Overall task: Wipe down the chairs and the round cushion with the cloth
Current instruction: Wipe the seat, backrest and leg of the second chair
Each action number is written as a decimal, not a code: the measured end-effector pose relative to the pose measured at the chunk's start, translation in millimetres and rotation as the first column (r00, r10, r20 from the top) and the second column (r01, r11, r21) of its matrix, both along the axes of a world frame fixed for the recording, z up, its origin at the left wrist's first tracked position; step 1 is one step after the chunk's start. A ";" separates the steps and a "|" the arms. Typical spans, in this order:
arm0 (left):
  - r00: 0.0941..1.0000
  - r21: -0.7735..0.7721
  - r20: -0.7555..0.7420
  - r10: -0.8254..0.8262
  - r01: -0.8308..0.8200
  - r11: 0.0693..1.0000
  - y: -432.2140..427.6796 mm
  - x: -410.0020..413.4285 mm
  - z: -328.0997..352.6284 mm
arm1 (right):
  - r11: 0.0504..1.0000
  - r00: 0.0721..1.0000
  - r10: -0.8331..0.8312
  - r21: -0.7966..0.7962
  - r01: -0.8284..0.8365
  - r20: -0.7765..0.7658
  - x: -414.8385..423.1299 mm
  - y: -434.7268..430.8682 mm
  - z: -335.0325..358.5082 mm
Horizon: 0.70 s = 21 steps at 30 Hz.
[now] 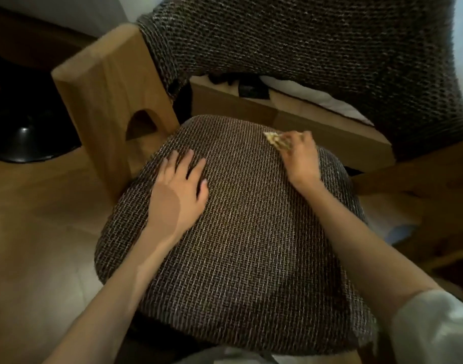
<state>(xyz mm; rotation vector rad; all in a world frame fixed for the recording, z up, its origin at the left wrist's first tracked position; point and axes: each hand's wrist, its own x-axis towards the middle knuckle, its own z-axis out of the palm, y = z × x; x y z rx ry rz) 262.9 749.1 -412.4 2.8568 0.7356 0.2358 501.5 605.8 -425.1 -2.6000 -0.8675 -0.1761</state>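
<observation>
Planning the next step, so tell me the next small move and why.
Probably draw the right hand and its cloth back toward you across the cushion: the cloth sits at the far edge, most of the surface lies nearer, and the left hand rests flat on it.

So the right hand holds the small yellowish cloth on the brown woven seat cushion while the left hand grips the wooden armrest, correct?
No: the head view shows the left hand resting flat on the brown woven seat cushion, not gripping the wooden armrest. The rest stands.

Head camera looks steeply down, close over the woven chair seat (233, 219), the backrest (304, 38) filling the top
</observation>
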 end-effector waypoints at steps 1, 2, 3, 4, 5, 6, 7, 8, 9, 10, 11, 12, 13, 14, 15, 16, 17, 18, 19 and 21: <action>0.999 0.007 -0.030 -0.023 0.024 1.000 -3.7 1.7 -2.1 | 0.999 0.999 -0.048 0.004 0.048 0.024 2.3 -13.1 -0.8; 0.997 0.004 -0.058 -0.055 0.056 0.998 -8.0 4.3 -4.5 | 0.996 0.996 -0.088 0.014 0.088 0.016 0.4 -20.7 -1.9; 0.993 -0.001 -0.079 -0.087 0.087 0.996 -12.7 6.9 -6.7 | 0.994 0.994 -0.105 0.027 0.105 -0.002 -5.2 -24.1 -2.8; 0.990 -0.001 -0.089 -0.114 0.114 0.993 -18.3 9.0 -8.7 | 0.995 0.996 -0.093 0.035 0.093 -0.003 -14.6 -23.7 -3.7; 0.986 0.008 -0.090 -0.138 0.139 0.990 -24.8 9.9 -10.2 | 0.998 0.999 -0.054 0.031 0.054 0.007 -26.4 -21.8 -4.3; 0.984 0.019 -0.084 -0.157 0.159 0.987 -31.9 10.0 -11.1 | 1.000 1.000 0.004 0.029 -0.004 0.012 -39.6 -20.2 -4.4; 0.982 0.032 -0.077 -0.172 0.174 0.984 -39.3 8.9 -12.5 | 0.997 0.997 0.072 0.039 -0.072 0.001 -52.4 -20.4 -3.8; 0.980 0.045 -0.069 -0.184 0.188 0.981 -45.7 7.5 -14.5 | 0.989 0.990 0.140 0.058 -0.139 -0.021 -64.8 -22.1 -2.9; 0.978 0.060 -0.064 -0.201 0.204 0.977 -51.1 6.2 -16.8 | 0.977 0.979 0.201 0.076 -0.198 -0.040 -77.1 -27.5 -0.7; 0.976 0.066 -0.066 -0.209 0.213 0.975 -53.3 5.0 -17.9 | 0.964 0.965 0.258 0.085 -0.253 -0.052 -88.6 -33.6 2.5; 0.975 0.068 -0.071 -0.208 0.213 0.975 -54.1 3.5 -18.8 | 0.949 0.951 0.305 0.092 -0.300 -0.053 -99.9 -42.5 5.7; 0.976 0.071 -0.077 -0.202 0.207 0.976 -55.4 2.4 -20.5 | 0.937 0.939 0.341 0.103 -0.335 -0.051 -111.1 -54.4 7.5; 0.978 0.076 -0.088 -0.187 0.194 0.978 -56.7 0.9 -21.7 | 0.926 0.928 0.367 0.113 -0.360 -0.059 -122.4 -67.8 9.5; 0.981 0.078 -0.102 -0.168 0.176 0.981 -60.1 -1.4 -22.8 | 0.916 0.917 0.393 0.119 -0.383 -0.075 -134.2 -82.2 11.9; 0.982 0.077 -0.117 -0.150 0.159 0.984 -65.3 -3.7 -24.3 | 0.904 0.902 0.422 0.122 -0.410 -0.094 -144.9 -97.2 14.5; 0.982 0.072 -0.131 -0.140 0.150 0.986 -71.8 -5.3 -25.8 | 0.890 0.886 0.451 0.125 -0.438 -0.111 -154.1 -111.9 16.9; 0.980 0.066 -0.143 -0.140 0.150 0.986 -79.7 -6.4 -27.0 | 0.880 0.872 0.473 0.122 -0.459 -0.125 -160.1 -126.0 19.3; 0.978 0.060 -0.147 -0.149 0.160 0.985 -88.9 -7.2 -27.5 | 0.874 0.864 0.485 0.105 -0.474 -0.133 -163.4 -139.4 22.0; 0.976 0.053 -0.142 -0.165 0.174 0.983 -98.2 -8.0 -27.8 | 0.876 0.868 0.482 0.073 -0.476 -0.125 -163.6 -152.0 24.6; 0.972 0.023 -0.119 -0.203 0.207 0.978 -117.3 -6.2 -27.5 | 0.917 0.916 0.399 0.007 -0.399 -0.034 -154.7 -176.7 26.9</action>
